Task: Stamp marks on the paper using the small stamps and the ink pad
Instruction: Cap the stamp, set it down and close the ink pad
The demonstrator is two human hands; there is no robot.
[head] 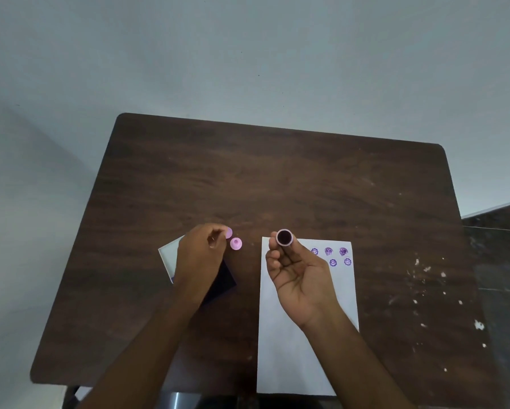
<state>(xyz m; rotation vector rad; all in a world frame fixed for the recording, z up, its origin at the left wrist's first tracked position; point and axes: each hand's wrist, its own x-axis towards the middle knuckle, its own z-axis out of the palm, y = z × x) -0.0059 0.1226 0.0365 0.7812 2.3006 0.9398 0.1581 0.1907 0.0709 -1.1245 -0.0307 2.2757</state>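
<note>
At the left, the ink pad (228, 283) lies dark on its white case, mostly hidden under the left hand (202, 255), whose fingertips pinch a pink stamp (229, 232); a second pink stamp (236, 243) stands on the table (277, 178) just beside it. To the right, the right hand (298, 273) is palm up over the paper (295, 349), fingers clamped on a third stamp (284, 237), inked face tilted up toward the camera. Purple marks (333, 256) sit right of it, so I judge it must turn face down onto bare paper near them
</note>
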